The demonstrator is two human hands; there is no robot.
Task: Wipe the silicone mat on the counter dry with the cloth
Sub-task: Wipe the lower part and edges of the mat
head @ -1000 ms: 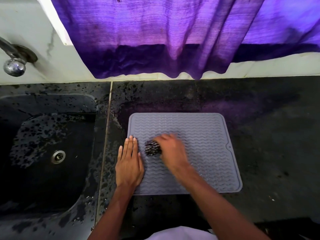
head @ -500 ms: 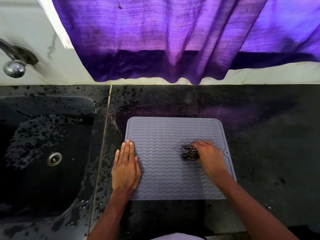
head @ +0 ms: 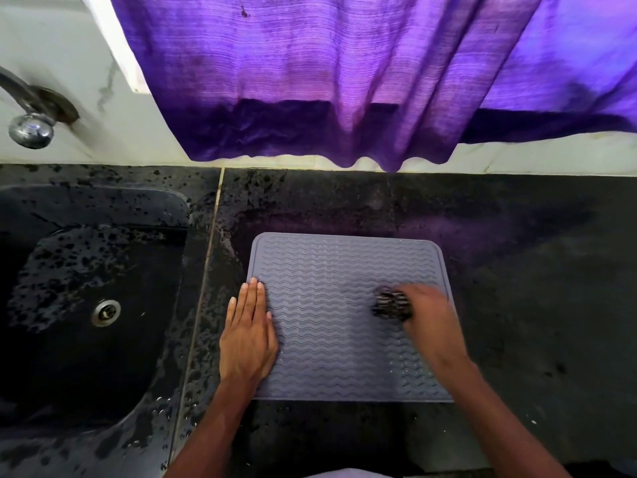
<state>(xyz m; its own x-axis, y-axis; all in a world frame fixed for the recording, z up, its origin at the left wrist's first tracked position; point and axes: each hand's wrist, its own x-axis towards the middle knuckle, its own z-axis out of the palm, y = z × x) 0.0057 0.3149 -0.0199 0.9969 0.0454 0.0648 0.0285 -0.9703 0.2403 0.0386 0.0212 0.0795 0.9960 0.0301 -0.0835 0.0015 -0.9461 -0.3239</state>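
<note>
A grey silicone mat (head: 331, 305) with a wavy ridge pattern lies flat on the black counter (head: 534, 288). My left hand (head: 248, 336) rests flat on the mat's left edge, fingers straight and together. My right hand (head: 427, 319), blurred by motion, grips a bunched dark patterned cloth (head: 391, 303) and presses it on the right half of the mat. Small drops glint on the mat's lower right corner.
A black sink (head: 86, 305) with a round drain (head: 105, 312) sits to the left, its rim spattered with water. A chrome tap (head: 29, 127) juts from the white wall. A purple curtain (head: 344, 81) hangs over the counter's back edge.
My right hand swept the cloth from the mat's left-middle to its right side and now sits there, blurred. My left hand stayed pressed on the left edge.
</note>
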